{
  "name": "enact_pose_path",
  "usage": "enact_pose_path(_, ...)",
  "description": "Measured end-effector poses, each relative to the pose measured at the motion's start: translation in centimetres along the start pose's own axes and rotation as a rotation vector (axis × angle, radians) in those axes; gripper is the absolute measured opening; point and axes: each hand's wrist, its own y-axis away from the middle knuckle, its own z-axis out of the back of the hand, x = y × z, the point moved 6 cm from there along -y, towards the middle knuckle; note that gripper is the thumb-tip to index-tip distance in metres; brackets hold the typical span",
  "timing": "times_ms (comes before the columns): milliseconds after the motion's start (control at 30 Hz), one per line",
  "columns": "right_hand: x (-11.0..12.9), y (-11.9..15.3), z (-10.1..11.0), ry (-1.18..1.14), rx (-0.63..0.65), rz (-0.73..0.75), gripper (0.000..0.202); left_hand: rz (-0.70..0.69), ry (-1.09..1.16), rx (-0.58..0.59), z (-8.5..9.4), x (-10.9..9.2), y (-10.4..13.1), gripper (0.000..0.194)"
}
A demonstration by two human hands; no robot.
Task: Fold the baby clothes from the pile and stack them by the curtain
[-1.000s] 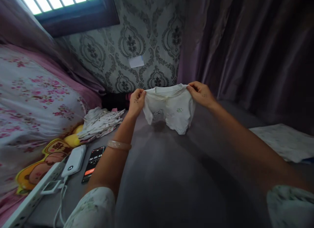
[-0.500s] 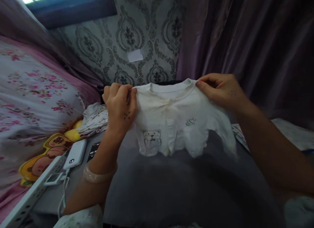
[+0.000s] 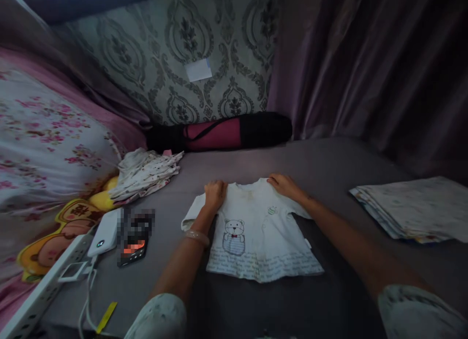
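A small white baby shirt (image 3: 261,227) with a bear print, a little green motif and lettering along its hem lies spread on the grey bed sheet (image 3: 310,159). At its left shoulder, beside the collar, my left hand (image 3: 215,193) has its fingers closed on the cloth. My right hand (image 3: 284,184) grips the other shoulder. The shirt's left sleeve sticks out past my left wrist, while my right forearm partly covers the other sleeve.
A black and pink bag (image 3: 215,134) lies along the wall. Crumpled clothes (image 3: 146,176) sit at left, above a phone (image 3: 135,244), a white power bank (image 3: 106,232) and a power strip (image 3: 47,285). Folded cloths (image 3: 420,207) are stacked at right. A yellow strip (image 3: 107,317) lies near the cables.
Both hands have come down with the shirt, which hung raised in the air before and now lies flat on the bed. The bag behind has come into view.
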Motion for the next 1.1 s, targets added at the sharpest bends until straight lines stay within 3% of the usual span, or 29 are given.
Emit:
enact_pose_path(200, -0.3, -0.8, -1.1, 0.107, 0.014, 0.030, 0.031, -0.043, -0.043, -0.036, -1.2, 0.8, -1.8, 0.036)
enact_pose_path(633, -0.7, -6.8, -1.3, 0.276, 0.053, -0.048, 0.034, -0.096, -0.099, -0.061, -1.4, 2.4, -8.5, 0.039)
enact_pose_path(867, -1.5, -8.7, -2.1, 0.155, 0.082, -0.021, 0.029, 0.005, 0.052, 0.130, -3.4, 3.2, -10.3, 0.034)
enact_pose_path(1100, -1.2, -10.9, -3.1, -0.004, 0.149, 0.019, 0.029, -0.091, 0.353, 0.323, -4.7, 2.3, -12.5, 0.036)
